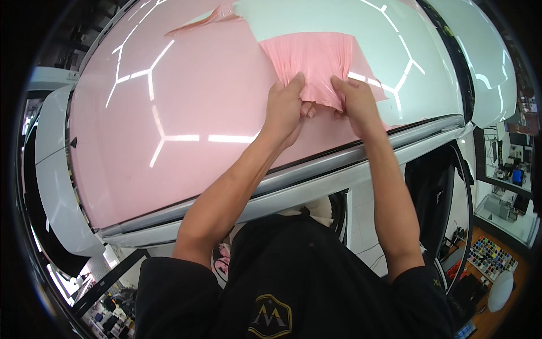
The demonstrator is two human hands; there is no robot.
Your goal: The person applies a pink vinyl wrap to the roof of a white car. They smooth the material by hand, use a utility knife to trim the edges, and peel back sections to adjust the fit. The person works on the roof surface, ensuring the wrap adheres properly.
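Peeling pink film (316,62) off a car panel (395,51) is the step in hand. Both hands are closed on the loose flap of film: the left hand (284,107) pinches its lower left edge with the thumb on top, and the right hand (357,101) pinches the lower right edge just beside it, so the two grips sit near each other with the flap bunched and wrinkled between them. The flap hangs over the near part of the panel, above the dark trim strip (339,164) that runs along the panel's edge.

To the left, the film lies flat and glossy over most of the panel, mirroring the ceiling lights. To the right and above the flap, bare white paint shows where the film is already off. A thin torn strip (206,21) of film curls up at the far edge of the pink area.

I judge the peel to be partly done, with the larger share of film yet to come off. The next move calls for a steady, even pull from both hands, kept low to the surface, so that the sheet lifts in one piece. A jerky or lopsided pull could tear it into strips like the one at the far edge.
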